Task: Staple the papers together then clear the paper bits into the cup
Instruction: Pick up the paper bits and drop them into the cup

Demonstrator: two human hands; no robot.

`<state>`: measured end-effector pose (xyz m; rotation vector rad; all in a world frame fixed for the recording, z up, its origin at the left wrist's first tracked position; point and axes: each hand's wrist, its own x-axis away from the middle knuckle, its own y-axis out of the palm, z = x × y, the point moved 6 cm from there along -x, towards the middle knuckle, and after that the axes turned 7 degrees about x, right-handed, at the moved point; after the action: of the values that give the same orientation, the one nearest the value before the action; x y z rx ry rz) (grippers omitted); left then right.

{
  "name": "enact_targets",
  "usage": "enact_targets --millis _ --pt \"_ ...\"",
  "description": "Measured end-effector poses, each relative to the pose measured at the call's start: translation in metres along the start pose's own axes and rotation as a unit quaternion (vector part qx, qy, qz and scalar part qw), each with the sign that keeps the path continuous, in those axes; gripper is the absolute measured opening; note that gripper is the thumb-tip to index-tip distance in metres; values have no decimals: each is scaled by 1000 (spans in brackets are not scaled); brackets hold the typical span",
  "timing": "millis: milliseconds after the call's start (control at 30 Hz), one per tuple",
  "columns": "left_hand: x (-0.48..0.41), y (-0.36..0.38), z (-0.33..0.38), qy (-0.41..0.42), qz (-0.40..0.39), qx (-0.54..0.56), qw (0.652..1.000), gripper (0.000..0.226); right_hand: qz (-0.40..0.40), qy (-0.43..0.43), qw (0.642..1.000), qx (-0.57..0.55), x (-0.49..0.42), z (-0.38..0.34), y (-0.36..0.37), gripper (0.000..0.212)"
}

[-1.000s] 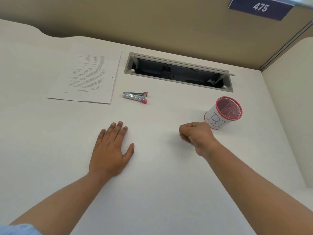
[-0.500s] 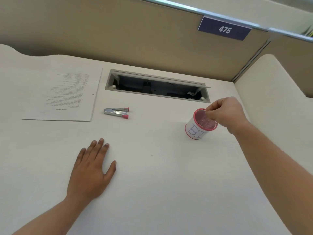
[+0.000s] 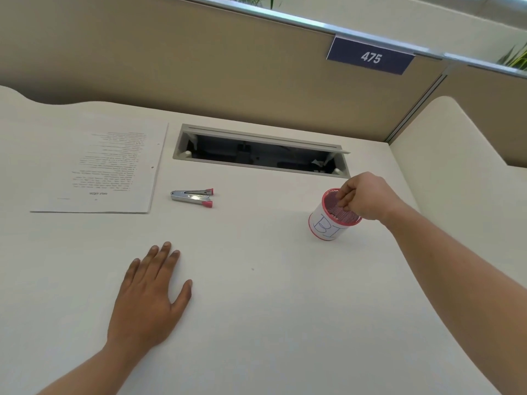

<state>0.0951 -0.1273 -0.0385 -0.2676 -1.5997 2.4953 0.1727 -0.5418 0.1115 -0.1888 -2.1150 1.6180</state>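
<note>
While the left hand [image 3: 148,303] lies flat and spread on the near part of the white counter [image 3: 271,323], holding nothing, the right hand [image 3: 363,196] hovers over the cup [image 3: 328,223] at the right, fingertips pinched and dipping into its mouth; whether they hold a paper bit I cannot tell. That cup stands upright, white-wrapped with a pink mesh rim. Farther left, the silver stapler [image 3: 192,195] lies left-to-right, pink tips pointing right. Beyond it at far left rest the papers [image 3: 102,169], printed, their long edges running near to far.
</note>
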Motion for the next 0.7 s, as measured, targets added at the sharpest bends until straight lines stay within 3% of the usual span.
enact_targets --millis 167,333,533,600,700 --pt "0 0 -1 -2 -2 2 1000 70 34 -9 999 -7 2 2 -3 28" --pt "0 0 0 -1 1 2 1000 70 12 -20 1000 2 1 0 0 33" --pt "0 0 0 -5 1 0 1000 69 106 -53 991 -58 22 -25 -8 14" --pt "-1 -1 1 -4 2 0 1000 69 91 -74 988 -98 38 -42 3 11" --pt "-1 -2 2 -6 1 -1 1000 68 7 -114 990 -87 61 -70 48 9"
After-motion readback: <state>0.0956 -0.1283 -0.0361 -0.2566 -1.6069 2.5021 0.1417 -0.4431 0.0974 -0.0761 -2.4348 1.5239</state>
